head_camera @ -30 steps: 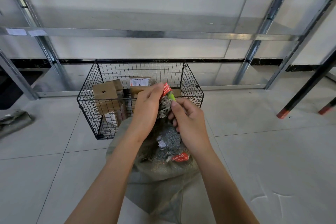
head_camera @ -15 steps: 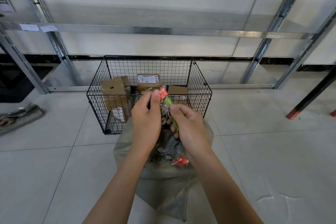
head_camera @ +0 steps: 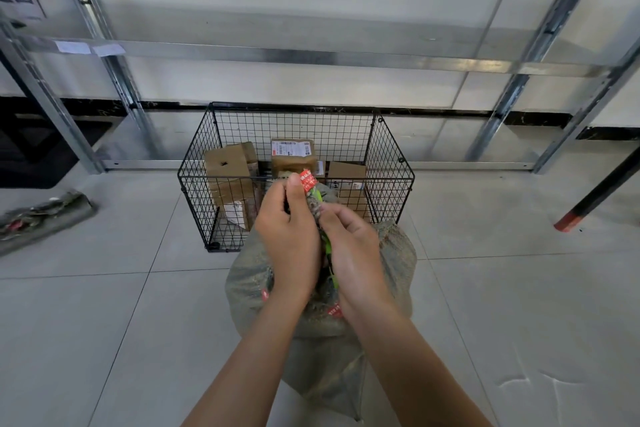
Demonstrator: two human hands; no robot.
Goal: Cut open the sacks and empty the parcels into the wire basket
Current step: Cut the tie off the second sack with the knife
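Both forearms come in from the bottom of the shot, hands together right in the middle. Left hand (head_camera: 291, 239) is wrapped round the bunched-up neck of the sack (head_camera: 398, 253), thumb pointing up w/ its tip just under a red tag (head_camera: 308, 181) at the top of the bunch. Right hand (head_camera: 355, 253) is pressed up against the left one, fingers curled in on the same neck from the other side. A green strip (head_camera: 317, 197) runs down between the two hands (tie or tool, can't tell tbh).

Floor (head_camera: 104, 322) is big pale grey tiles, slightly glossy. Behind it there's a pale wall w/ a black skirting line. In front of that stands a bare metal rack (head_camera: 277, 54): galvanised uprights + a long cross beam w/ a couple of paper labels near its left end. Far left on the floor another sack (head_camera: 45, 215) lies flat. At the right edge there's a black leg (head_camera: 602, 187) w/ a red foot.

The sack stands on the floor btwn the person and the wire basket (head_camera: 391, 166). Its body bulges out under and to the right of the hands, and its neck is closed. Whether its far side touches the basket's near wall I can't tell. The basket sits on the floor just past the hands, just in front of the rack's bottom rail. It has cardboard parcels (head_camera: 228, 173) in it, at least three brown boxes, one w/ a white shipping label on top.
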